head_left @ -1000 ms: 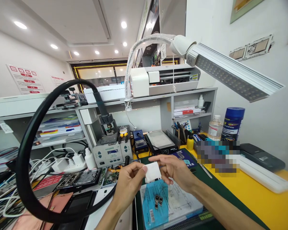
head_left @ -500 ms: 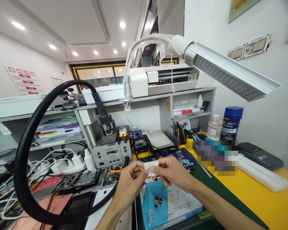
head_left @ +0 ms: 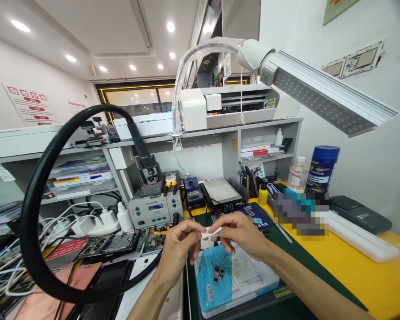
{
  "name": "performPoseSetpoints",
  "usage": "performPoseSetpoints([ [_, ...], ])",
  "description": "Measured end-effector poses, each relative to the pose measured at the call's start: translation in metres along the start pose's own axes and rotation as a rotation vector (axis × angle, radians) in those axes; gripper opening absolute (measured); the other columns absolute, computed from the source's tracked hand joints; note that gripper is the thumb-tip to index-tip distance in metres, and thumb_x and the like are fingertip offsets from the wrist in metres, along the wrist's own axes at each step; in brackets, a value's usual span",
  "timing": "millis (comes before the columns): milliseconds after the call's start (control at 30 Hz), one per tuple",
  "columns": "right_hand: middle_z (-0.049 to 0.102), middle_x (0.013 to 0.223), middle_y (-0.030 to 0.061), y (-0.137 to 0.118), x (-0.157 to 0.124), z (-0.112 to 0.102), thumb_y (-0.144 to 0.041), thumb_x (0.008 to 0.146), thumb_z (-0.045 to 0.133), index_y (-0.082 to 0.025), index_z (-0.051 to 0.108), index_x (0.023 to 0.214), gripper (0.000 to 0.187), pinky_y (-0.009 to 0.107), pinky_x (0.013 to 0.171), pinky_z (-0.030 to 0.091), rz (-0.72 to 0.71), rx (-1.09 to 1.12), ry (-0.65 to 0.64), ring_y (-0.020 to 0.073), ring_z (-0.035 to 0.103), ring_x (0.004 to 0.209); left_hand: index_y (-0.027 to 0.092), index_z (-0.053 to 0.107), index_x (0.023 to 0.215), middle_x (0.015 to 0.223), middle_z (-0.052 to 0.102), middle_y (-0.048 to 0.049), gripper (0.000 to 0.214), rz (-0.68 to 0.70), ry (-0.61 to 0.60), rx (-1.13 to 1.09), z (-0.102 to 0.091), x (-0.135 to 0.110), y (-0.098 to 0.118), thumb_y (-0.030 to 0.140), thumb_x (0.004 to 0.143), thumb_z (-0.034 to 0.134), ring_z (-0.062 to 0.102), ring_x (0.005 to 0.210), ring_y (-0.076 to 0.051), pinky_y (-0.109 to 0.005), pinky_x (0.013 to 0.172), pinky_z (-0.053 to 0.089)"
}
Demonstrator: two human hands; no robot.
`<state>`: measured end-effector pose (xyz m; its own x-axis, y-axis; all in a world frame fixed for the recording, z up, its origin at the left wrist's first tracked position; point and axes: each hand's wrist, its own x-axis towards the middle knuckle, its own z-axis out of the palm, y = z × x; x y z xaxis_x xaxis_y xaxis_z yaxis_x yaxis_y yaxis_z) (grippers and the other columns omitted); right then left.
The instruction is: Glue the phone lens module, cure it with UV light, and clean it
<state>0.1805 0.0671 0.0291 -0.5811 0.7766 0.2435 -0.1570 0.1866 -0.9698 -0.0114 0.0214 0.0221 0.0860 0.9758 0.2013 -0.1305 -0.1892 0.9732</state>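
Note:
Between my two hands, a small white strip (head_left: 212, 234), perhaps folded paper or a wipe, is stretched sideways; its material is too small to tell. My left hand (head_left: 179, 249) pinches the left end between thumb and fingers. Gripping the right end, my right hand (head_left: 248, 235) has its fingers curled in a pinch. Both hands are above a blue-and-white plastic-wrapped pack (head_left: 209, 298) on the green mat. On top of that pack lie small phone camera modules (head_left: 216, 269), not touched by either hand.
At left, a thick black hose (head_left: 28, 240) loops over phones and cables. A hot-air station (head_left: 156, 211) and a flat heating plate (head_left: 222, 191) stand behind my hands. Metal tweezers (head_left: 283, 232) lie to the right. A lamp (head_left: 326, 102) reaches overhead. A blue spray can (head_left: 322, 169) stands at right.
The white piece showed a broad flat face before; now it appears as a narrow, tilted strip. My fingers have shifted around it, and the head view has moved slightly.

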Motion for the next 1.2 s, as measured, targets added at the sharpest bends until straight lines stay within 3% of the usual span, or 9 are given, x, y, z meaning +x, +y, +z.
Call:
performPoseSetpoints([
  [500, 0.067, 0.065, 0.0013, 0.0008, 0.0001, 0.0029, -0.019, 0.080, 0.063, -0.015, 0.080, 0.079, 0.018, 0.020, 0.039, 0.038, -0.002, 0.007, -0.021, 0.0075, 0.053, 0.040, 0.018, 0.063, 0.078, 0.045, 0.047, 0.0065, 0.010, -0.049, -0.020, -0.053, -0.0004, 0.0016, -0.0043, 0.025, 0.081, 0.057, 0.041, 0.040, -0.008, -0.017, 0.037, 0.032],
  [733, 0.066, 0.064, 0.0006, 0.0007, 0.0006, 0.0032, -0.018, 0.079, 0.062, -0.014, 0.080, 0.080, 0.018, 0.021, 0.038, 0.037, 0.008, 0.012, -0.013, 0.0076, 0.053, 0.039, 0.018, 0.062, 0.081, 0.049, 0.048, 0.0073, 0.018, -0.068, -0.042, -0.050, 0.0011, 0.0008, -0.0039, 0.034, 0.080, 0.071, 0.039, 0.040, -0.007, -0.017, 0.036, 0.032],
  [967, 0.067, 0.064, 0.0028, 0.0030, 0.0013, 0.0007, -0.018, 0.075, 0.059, -0.011, 0.076, 0.078, 0.019, 0.022, 0.038, 0.038, 0.064, 0.110, -0.034, 0.0094, 0.055, 0.040, 0.019, 0.060, 0.085, 0.059, 0.051, 0.0068, 0.015, -0.106, -0.048, -0.064, 0.0029, 0.0015, 0.0012, 0.030, 0.080, 0.069, 0.041, 0.041, -0.006, -0.017, 0.035, 0.033],
  [1067, 0.067, 0.065, 0.0014, -0.0004, 0.0011, -0.0013, -0.021, 0.076, 0.056, -0.014, 0.071, 0.088, 0.021, 0.021, 0.037, 0.038, 0.102, 0.175, -0.035, 0.0090, 0.053, 0.038, 0.019, 0.059, 0.086, 0.057, 0.047, 0.0079, 0.016, -0.070, -0.047, -0.048, 0.0021, 0.0015, 0.0009, 0.031, 0.082, 0.068, 0.039, 0.041, -0.006, -0.017, 0.036, 0.033],
  [1200, 0.068, 0.067, 0.0018, -0.0057, -0.0007, -0.0013, -0.037, 0.086, 0.060, -0.014, 0.066, 0.099, 0.027, 0.018, 0.033, 0.034, 0.230, 0.186, -0.091, 0.0080, 0.051, 0.037, 0.019, 0.059, 0.089, 0.060, 0.052, 0.0063, 0.017, -0.023, -0.078, -0.005, 0.0012, 0.0009, -0.0015, 0.032, 0.083, 0.066, 0.038, 0.041, -0.005, -0.018, 0.037, 0.033],
])
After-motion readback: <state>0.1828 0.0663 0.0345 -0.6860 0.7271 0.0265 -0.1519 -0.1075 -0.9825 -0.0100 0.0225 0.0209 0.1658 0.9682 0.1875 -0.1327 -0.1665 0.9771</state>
